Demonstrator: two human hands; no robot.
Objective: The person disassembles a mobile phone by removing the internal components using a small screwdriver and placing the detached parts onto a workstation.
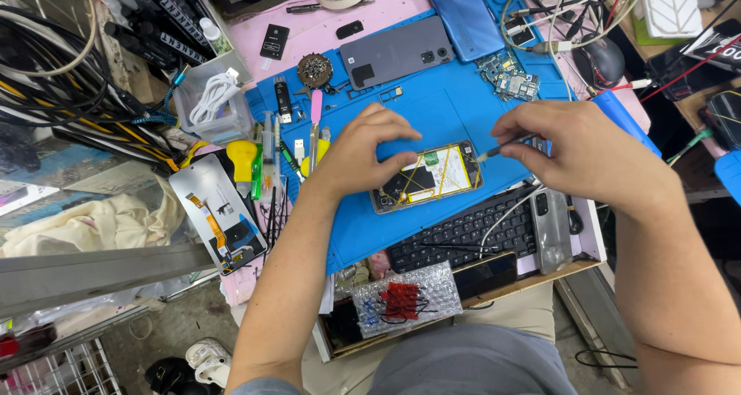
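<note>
worktop: pink worktop (309,32), crowded with things
mat: big blue mat (455,109) covers its middle
on the mat: an open phone (427,176), a grey phone back (397,51), a small green board (511,77)
near edge: black keyboard (471,229)
left edge: phone screen part (218,213), yellow tool (245,152)

I see a bright blue mat (432,117) on the pink worktop (309,36); at eleven o'clock lie grey (396,52) and blue phone backs (463,13).

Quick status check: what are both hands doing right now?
Left hand steadies the opened phone on the blue mat. Right hand holds a thin tool at its top edge. Nothing blocking.
</note>
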